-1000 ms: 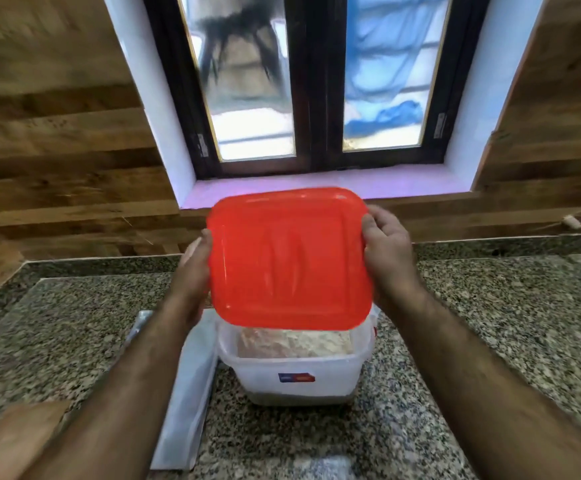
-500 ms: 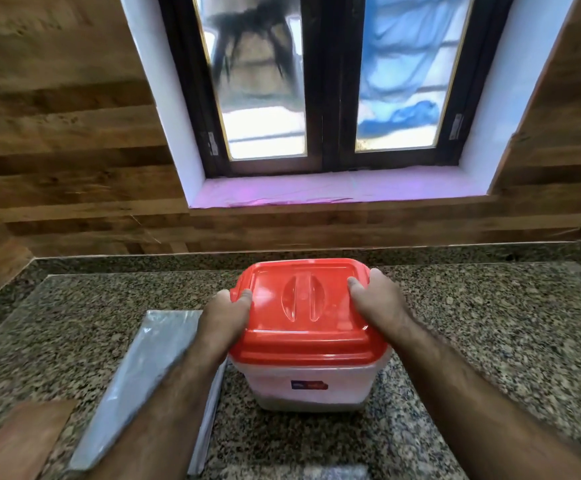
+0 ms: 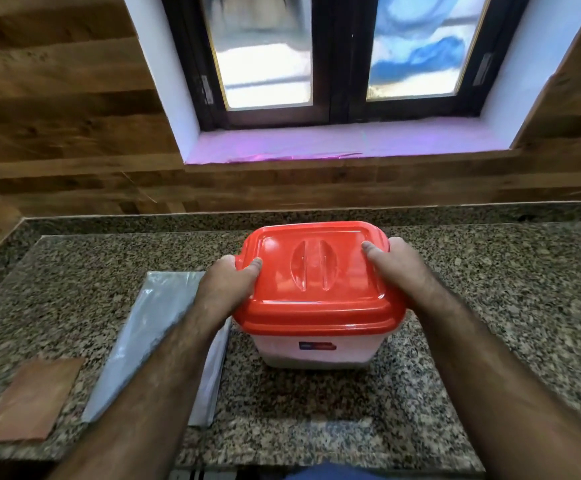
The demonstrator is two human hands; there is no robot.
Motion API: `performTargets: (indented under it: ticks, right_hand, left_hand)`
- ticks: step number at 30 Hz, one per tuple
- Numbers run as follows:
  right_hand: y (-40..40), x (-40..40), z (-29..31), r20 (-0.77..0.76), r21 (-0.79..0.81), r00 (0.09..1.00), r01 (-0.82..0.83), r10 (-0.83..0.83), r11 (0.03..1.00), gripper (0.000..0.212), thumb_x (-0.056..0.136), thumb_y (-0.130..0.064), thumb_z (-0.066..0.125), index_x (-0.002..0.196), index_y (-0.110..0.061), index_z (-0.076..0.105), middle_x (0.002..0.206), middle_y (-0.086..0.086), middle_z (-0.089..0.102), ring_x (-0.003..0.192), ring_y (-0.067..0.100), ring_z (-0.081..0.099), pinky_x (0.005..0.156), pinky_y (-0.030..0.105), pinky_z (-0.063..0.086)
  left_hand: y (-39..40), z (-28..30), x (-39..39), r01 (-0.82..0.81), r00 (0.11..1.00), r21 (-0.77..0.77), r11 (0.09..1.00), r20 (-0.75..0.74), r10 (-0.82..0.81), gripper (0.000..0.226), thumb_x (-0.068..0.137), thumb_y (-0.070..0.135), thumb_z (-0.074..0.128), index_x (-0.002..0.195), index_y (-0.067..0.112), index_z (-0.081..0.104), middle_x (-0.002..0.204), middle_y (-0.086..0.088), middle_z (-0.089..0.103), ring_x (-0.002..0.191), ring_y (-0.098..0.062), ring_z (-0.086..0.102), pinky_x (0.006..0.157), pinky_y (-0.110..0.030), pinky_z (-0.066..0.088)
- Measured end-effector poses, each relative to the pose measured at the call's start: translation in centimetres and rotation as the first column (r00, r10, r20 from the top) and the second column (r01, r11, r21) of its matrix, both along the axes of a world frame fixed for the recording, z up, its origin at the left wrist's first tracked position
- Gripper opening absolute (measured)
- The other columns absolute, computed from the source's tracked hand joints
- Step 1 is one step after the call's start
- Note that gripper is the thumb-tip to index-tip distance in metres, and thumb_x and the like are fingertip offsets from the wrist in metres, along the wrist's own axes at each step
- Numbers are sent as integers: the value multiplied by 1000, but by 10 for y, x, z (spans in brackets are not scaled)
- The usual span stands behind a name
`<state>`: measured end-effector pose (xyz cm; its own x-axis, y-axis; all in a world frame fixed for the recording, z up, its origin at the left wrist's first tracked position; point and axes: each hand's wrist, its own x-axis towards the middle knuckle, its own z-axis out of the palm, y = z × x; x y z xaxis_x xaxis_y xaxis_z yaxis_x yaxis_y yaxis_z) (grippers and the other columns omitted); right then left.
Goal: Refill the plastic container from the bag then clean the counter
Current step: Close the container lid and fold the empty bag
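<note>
A white plastic container stands on the granite counter with its red lid seated on top. My left hand grips the lid's left edge, thumb on top and fingers curled over the side. My right hand grips the right edge the same way. A flattened, empty-looking grey-white plastic bag lies on the counter just left of the container, partly under my left forearm.
A brown cloth lies flat at the counter's front left. A wooden wall and a window with a pink sill stand behind the counter. Bare granite stretches to the right of the container.
The red lid was held tilted above the open container; it has come down and now sits on the container with both hands at its sides.
</note>
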<state>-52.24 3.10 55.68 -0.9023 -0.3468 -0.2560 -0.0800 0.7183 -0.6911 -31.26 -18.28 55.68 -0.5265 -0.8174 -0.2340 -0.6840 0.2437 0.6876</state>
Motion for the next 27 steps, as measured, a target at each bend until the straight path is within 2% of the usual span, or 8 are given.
performTargets:
  ticks: [6,9,13,17,20,22,24,27]
  right_hand:
    - [-5,5,-1,95,52,995,1,-6,999,72,107,-61,50,157,-9,39,140,19,62,110,34,66,82,39,53]
    - [0,-2,-8,276,-166,960,99,-50,981,79,94,-62,71,150,-11,47,127,17,69,96,31,76,69,43,64]
    - [15,-6,-14,639,-376,762,189,106,907,84,76,-47,95,139,-2,61,122,24,77,109,46,77,100,61,60]
    - [24,-4,-5,660,-344,743,172,108,923,95,59,-53,103,133,-5,69,115,21,81,102,43,80,97,56,62]
    - [24,6,12,310,-163,947,134,-78,977,80,57,-74,95,100,-9,76,83,9,83,71,30,82,68,41,67]
    - [10,21,19,-94,135,989,123,-110,983,78,70,-85,77,89,-10,71,77,6,74,68,24,75,55,32,59]
    - [-8,38,21,-369,381,930,147,4,913,72,92,-79,60,92,-8,69,77,7,66,71,25,68,51,29,49]
    - [-21,50,24,-441,478,888,107,133,872,56,109,-56,48,111,-6,73,98,12,75,91,31,75,60,32,45]
  left_hand:
    - [-4,-6,-8,1,998,182,983,-66,11,71,87,74,60,131,17,59,118,-6,73,103,-29,74,93,-51,63]
    - [-4,-14,-8,4,967,392,920,-236,96,71,87,64,74,136,15,56,117,-10,77,99,-34,79,89,-54,66]
    - [-5,-11,-1,125,938,718,685,-311,155,58,90,40,83,134,6,65,119,-23,79,112,-43,76,100,-59,61]
    - [-8,-10,3,103,958,697,710,-262,118,72,78,46,90,133,5,68,117,-20,80,112,-41,77,106,-59,58]
    - [-10,-6,-1,-64,967,455,888,-190,167,76,63,61,97,110,5,75,94,-11,84,85,-33,83,80,-48,68]
    - [-1,-1,-8,-127,992,-99,987,11,129,77,69,81,82,92,8,73,83,-8,78,76,-30,78,61,-35,58]
    - [23,9,-17,57,952,-572,818,278,128,69,95,75,59,92,8,74,83,-11,74,79,-32,75,57,-33,46]
    - [47,20,-29,231,898,-687,689,423,121,54,113,49,44,101,8,76,89,-12,78,85,-33,78,56,-36,44]
